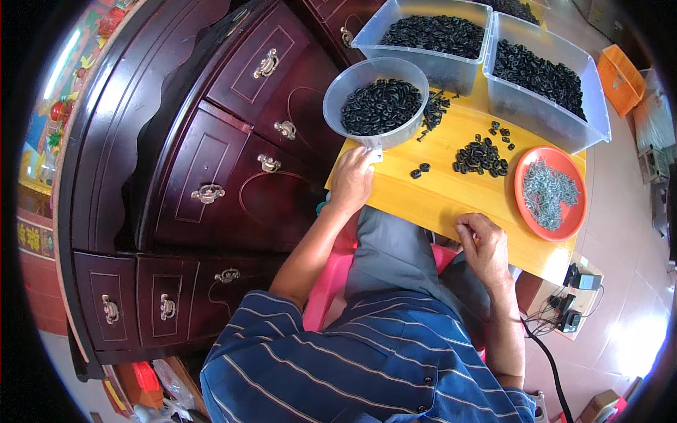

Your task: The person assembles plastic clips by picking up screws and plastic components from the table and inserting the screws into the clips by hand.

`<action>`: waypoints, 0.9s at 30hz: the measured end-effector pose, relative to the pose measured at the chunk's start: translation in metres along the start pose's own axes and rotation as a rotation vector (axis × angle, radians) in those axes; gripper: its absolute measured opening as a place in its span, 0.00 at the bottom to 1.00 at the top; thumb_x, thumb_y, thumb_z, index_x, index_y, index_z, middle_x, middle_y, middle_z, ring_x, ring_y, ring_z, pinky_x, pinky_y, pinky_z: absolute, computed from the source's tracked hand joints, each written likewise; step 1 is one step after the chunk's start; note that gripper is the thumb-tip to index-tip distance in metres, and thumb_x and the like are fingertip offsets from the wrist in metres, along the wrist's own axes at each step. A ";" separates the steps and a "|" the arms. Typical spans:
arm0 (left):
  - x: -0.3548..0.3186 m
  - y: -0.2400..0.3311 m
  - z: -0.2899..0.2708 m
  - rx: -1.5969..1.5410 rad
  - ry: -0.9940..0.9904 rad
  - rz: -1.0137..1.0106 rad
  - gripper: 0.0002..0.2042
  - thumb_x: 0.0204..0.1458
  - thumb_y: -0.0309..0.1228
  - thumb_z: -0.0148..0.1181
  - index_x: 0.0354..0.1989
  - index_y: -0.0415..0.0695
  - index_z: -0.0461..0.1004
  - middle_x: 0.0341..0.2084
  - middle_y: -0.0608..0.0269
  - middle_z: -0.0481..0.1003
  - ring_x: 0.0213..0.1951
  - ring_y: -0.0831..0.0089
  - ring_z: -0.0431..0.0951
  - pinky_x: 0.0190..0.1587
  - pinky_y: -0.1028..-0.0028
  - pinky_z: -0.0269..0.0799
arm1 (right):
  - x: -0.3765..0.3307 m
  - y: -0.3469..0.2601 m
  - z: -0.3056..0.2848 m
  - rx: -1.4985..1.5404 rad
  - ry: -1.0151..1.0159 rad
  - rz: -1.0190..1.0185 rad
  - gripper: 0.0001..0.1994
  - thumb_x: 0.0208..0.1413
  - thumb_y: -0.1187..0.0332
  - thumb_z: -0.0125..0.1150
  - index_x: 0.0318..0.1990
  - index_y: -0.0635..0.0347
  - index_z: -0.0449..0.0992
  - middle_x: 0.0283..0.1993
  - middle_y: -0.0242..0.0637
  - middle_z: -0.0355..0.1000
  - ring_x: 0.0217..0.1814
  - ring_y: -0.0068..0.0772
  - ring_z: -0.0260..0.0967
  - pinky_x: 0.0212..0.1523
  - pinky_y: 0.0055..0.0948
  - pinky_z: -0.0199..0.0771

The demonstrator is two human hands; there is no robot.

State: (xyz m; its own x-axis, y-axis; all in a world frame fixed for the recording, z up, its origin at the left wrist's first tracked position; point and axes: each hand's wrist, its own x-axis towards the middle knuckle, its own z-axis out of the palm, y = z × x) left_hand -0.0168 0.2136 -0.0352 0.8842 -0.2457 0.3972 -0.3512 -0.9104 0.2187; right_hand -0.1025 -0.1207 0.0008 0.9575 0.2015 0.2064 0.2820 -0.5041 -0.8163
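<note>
A round clear bowl [376, 101] of small black ring-shaped parts is gripped at its near rim by the left hand [351, 180], at the far-left edge of a yellow table [451, 197]. The right hand [483, 247] is rested at the near edge, fingers curled; whether anything is held cannot be told. Beyond it lie a loose pile of black parts [481, 156] and an orange plate [551, 193] of metal pieces.

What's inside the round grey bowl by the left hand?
The round grey bowl holds a heap of small black ring-shaped parts, filling roughly the lower half. The left hand touches its near rim. The bowl's bottom under the heap is covered, so unseen.
</note>
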 end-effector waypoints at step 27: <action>0.029 0.029 0.018 -0.054 0.104 -0.045 0.05 0.58 0.31 0.64 0.34 0.45 0.75 0.30 0.56 0.78 0.33 0.49 0.80 0.34 0.54 0.76 | -0.002 0.004 0.002 -0.021 0.023 -0.026 0.07 0.59 0.71 0.65 0.43 0.60 0.78 0.35 0.47 0.79 0.36 0.53 0.79 0.38 0.44 0.79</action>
State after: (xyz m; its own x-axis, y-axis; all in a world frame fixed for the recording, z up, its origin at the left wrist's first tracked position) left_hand 0.0042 0.1743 -0.0334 0.8636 -0.1666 0.4758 -0.3307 -0.8997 0.2851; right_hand -0.1035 -0.1217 -0.0034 0.9510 0.1958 0.2395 0.3076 -0.5162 -0.7993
